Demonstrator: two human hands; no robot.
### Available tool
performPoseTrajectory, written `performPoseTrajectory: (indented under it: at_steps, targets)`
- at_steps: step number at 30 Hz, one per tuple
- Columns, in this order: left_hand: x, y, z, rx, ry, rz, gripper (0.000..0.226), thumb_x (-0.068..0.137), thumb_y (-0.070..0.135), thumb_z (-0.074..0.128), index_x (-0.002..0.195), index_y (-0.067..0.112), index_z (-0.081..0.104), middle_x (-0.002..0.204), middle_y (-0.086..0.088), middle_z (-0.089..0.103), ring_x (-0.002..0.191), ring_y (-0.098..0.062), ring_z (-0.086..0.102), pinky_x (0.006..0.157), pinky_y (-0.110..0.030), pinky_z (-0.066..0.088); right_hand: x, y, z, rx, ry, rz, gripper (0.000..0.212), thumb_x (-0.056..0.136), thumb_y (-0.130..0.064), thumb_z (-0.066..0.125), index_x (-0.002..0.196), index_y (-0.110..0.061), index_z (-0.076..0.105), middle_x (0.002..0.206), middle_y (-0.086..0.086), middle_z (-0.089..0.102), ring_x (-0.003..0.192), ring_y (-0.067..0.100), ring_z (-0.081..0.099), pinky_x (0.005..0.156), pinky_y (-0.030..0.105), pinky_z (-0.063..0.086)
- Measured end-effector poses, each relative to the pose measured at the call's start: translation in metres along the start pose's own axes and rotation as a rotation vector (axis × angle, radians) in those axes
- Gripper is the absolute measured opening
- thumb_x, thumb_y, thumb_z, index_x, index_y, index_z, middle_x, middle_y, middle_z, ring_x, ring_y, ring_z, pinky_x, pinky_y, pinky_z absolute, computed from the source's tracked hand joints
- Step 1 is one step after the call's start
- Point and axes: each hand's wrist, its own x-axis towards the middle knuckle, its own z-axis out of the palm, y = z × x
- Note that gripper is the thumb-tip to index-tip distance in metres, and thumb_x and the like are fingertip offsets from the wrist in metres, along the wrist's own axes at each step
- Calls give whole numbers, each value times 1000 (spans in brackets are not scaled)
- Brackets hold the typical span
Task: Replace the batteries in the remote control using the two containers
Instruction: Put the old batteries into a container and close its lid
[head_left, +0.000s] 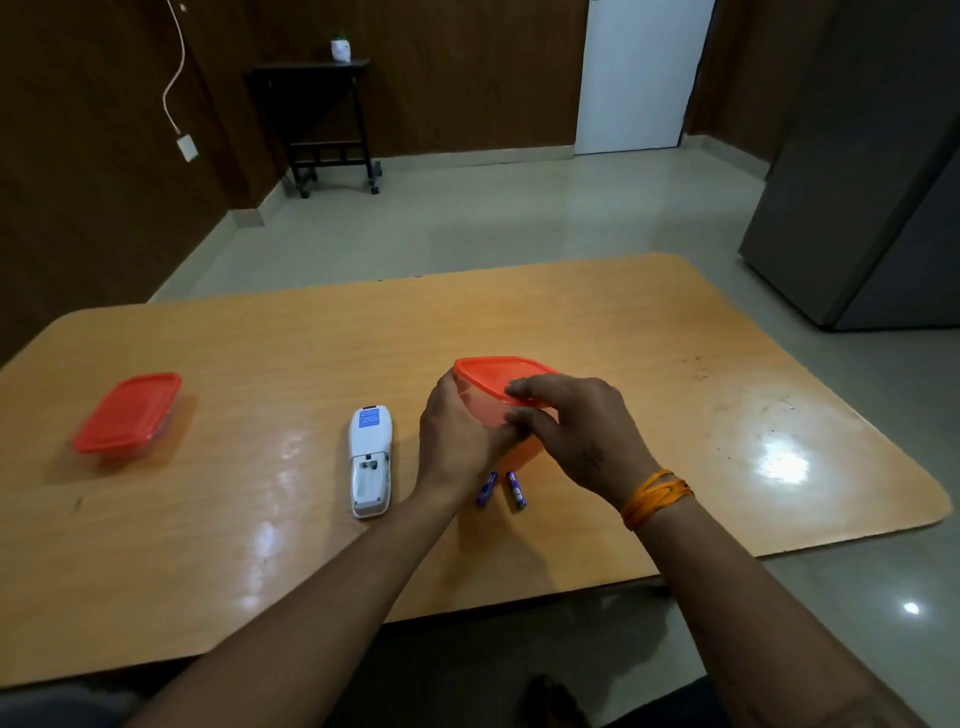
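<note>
A white remote control (369, 460) lies face down on the wooden table (675, 364), its battery compartment uncovered and empty. To its right, my left hand (460, 434) grips the near-left side of a clear container with an orange lid (493, 376). My right hand (576, 431) holds the container's near-right edge, fingers on the lid rim. Two blue batteries (501, 488) lie on the table just below the container, between my wrists. A second container with an orange lid (127, 413) sits closed at the far left.
The table's near edge runs under my forearms. Beyond the table are open floor, a small dark side table (322, 114) at the back wall, a white door (639, 73) and a grey cabinet (872, 171) on the right.
</note>
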Motion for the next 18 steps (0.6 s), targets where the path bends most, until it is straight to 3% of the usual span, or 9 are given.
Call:
performPoseTrajectory:
  at_steps: [6, 11, 14, 16, 18]
  targets:
    - [-8, -5, -5, 52, -7, 83, 115, 63, 58, 92, 156, 24, 35, 150, 1, 54, 135, -22, 54, 106, -44, 55, 4, 7, -6, 98, 50, 66, 25, 94, -31, 75, 115, -19, 80, 110, 1, 81, 102, 21, 75, 88, 43, 61]
    - [-6, -1, -6, 87, 7, 109, 113, 64, 54, 93, 157, 22, 36, 151, 0, 54, 136, -23, 53, 106, -41, 54, 7, 11, -2, 61, 136, 35, 22, 97, -30, 70, 113, -18, 80, 96, 4, 81, 82, 21, 74, 71, 39, 62]
    - [-7, 2, -7, 73, 11, 117, 114, 64, 51, 95, 157, 23, 36, 153, 1, 52, 135, -18, 51, 103, -31, 51, 11, 15, -6, 84, 198, 64, 22, 99, -28, 68, 116, -16, 78, 89, 2, 79, 74, 17, 70, 63, 34, 59]
    - [-9, 3, -8, 45, 22, 129, 110, 62, 49, 96, 154, 24, 40, 149, 3, 55, 126, -9, 49, 97, -25, 47, 12, 17, -9, 111, 229, 77, 25, 100, -25, 68, 121, -15, 75, 95, 2, 79, 80, 14, 70, 66, 31, 60]
    - [-10, 4, -9, 24, 24, 124, 109, 62, 48, 97, 152, 25, 42, 146, 5, 56, 123, -5, 47, 93, -22, 45, 10, 18, -6, 100, 209, 79, 31, 97, -17, 72, 128, -14, 72, 109, 4, 78, 95, 16, 71, 81, 29, 60]
